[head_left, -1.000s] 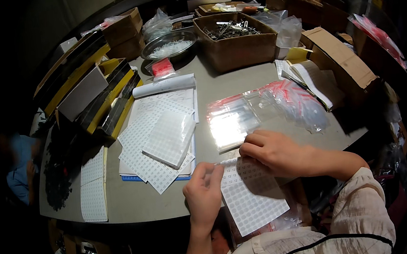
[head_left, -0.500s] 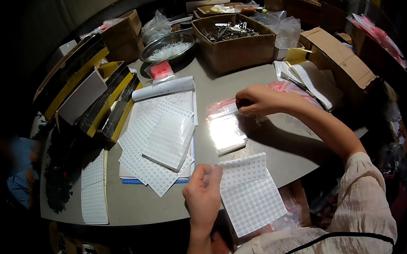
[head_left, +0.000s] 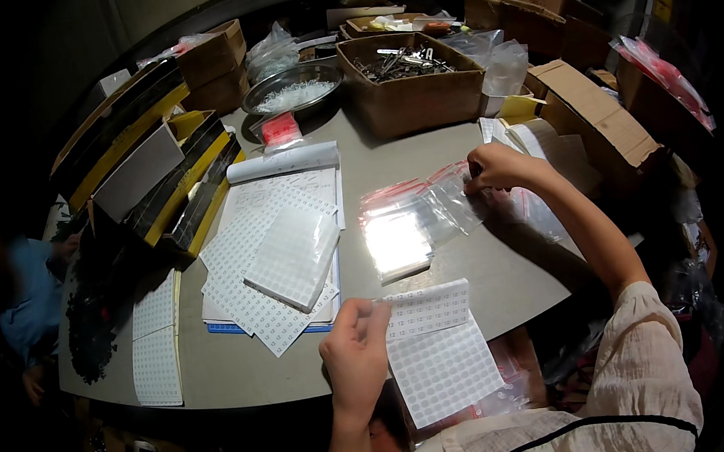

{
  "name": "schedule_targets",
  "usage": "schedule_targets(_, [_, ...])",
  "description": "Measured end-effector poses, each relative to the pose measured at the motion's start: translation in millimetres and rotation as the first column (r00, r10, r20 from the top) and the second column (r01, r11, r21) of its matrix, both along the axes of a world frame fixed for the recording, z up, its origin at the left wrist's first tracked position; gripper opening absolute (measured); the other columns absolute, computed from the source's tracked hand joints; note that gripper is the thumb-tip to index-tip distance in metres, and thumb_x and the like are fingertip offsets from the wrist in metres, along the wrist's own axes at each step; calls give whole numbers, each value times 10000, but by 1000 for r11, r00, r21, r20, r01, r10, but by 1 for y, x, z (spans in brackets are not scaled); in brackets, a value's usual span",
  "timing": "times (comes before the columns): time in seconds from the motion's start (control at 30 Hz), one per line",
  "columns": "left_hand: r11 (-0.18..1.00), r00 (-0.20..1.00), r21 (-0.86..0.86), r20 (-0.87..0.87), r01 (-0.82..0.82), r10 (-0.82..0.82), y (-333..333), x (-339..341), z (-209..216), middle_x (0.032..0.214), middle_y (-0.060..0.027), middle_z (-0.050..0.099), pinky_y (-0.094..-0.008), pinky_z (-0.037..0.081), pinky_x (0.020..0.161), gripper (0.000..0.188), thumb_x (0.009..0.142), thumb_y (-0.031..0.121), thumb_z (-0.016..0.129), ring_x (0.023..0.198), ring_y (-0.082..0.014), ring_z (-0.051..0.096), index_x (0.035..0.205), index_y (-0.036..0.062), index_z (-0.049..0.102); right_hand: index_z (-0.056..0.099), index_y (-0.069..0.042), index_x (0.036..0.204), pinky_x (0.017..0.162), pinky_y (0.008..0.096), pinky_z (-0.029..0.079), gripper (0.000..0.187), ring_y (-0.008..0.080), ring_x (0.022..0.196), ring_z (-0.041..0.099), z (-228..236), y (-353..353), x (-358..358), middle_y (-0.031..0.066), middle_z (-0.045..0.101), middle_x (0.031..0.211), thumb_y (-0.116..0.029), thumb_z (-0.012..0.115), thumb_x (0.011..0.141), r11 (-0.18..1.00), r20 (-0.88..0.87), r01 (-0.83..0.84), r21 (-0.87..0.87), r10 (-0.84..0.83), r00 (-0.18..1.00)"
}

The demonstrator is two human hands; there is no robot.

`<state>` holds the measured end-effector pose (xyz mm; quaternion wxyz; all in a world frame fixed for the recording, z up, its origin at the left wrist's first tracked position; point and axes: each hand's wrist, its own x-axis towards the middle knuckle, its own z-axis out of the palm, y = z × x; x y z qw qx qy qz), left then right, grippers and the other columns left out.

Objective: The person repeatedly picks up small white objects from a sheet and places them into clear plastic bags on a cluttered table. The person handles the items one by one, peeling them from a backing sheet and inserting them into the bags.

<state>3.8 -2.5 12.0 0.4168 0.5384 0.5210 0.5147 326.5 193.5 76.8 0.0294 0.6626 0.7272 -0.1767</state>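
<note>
My left hand [head_left: 357,347] pinches the upper left corner of a sheet of round stickers [head_left: 444,372], which hangs over the table's front edge with its printed top part folded over. My right hand [head_left: 502,169] is closed, fingertips down at the right edge of some clear zip bags [head_left: 451,205] fanned out on the table. What its fingertips hold is hidden. Left of the fan lies a shiny stack of zip bags [head_left: 396,240] with red seal strips. More red-edged clear bags [head_left: 535,209] lie under and beyond my right wrist.
Loose sticker sheets and a wrapped stack [head_left: 294,262] lie on a clipboard at left. Cardboard boxes [head_left: 597,111] flank the table. A carton of metal parts [head_left: 416,101] and a bowl of clear pieces [head_left: 294,90] stand behind. Another person [head_left: 30,294] is at far left.
My right hand has moved right, away from the shiny stack, and the fanned bags now show between them. My left hand still holds the sticker sheet in much the same place.
</note>
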Motion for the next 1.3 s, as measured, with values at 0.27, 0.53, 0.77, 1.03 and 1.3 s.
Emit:
schedule_targets(0.27, [1000, 998, -16, -55, 14, -15, 1, -7, -1, 645, -96, 678, -290, 437, 542, 194, 1005, 127, 689, 600, -59, 552, 903, -19, 610, 633, 11, 1075, 742, 338, 530, 205, 151, 799, 630, 3, -10, -25, 65, 655, 854, -83, 694, 904, 922, -402, -380, 73, 376, 835])
schedule_targets(0.53, [1000, 1000, 0, -20, 14, -14, 1, -4, 0, 651, -90, 676, -282, 429, 538, 179, 1005, 119, 689, 604, -62, 550, 927, -24, 614, 645, 15, 1014, 749, 380, 516, 223, 246, 813, 637, -16, -1, -11, 137, 675, 903, -176, 715, 922, 920, -420, -179, 350, 324, 847])
schedule_targets(0.77, [1000, 1000, -4, -13, 11, -11, -1, -4, 1, 669, -87, 681, -273, 431, 539, 181, 1003, 115, 690, 605, -67, 565, 927, -32, 615, 677, -7, 984, 840, 459, 521, 456, 377, 975, 648, -36, -18, -9, 209, 658, 981, -421, 824, 863, 913, -103, -157, 376, 210, 972])
schedule_targets(1.03, [999, 999, 36, 40, -22, 21, 2, 0, -4, 663, 70, 543, -221, 262, 525, 141, 1023, 85, 673, 599, 6, 383, 932, -14, 632, 654, -20, 967, 811, 462, 533, 392, 390, 949, 651, -54, 15, 11, 195, 677, 978, -379, 801, 906, 692, 164, -161, 703, 62, 985])
schedule_targets(1.3, [999, 999, 26, 27, -25, 24, 2, 0, -6, 673, 77, 540, -211, 270, 539, 139, 1026, 86, 670, 606, 7, 381, 928, -5, 631, 640, -27, 1110, 789, 307, 496, 252, 116, 878, 603, -16, -17, -5, 53, 667, 958, -137, 729, 902, 956, -565, -196, 217, 287, 773])
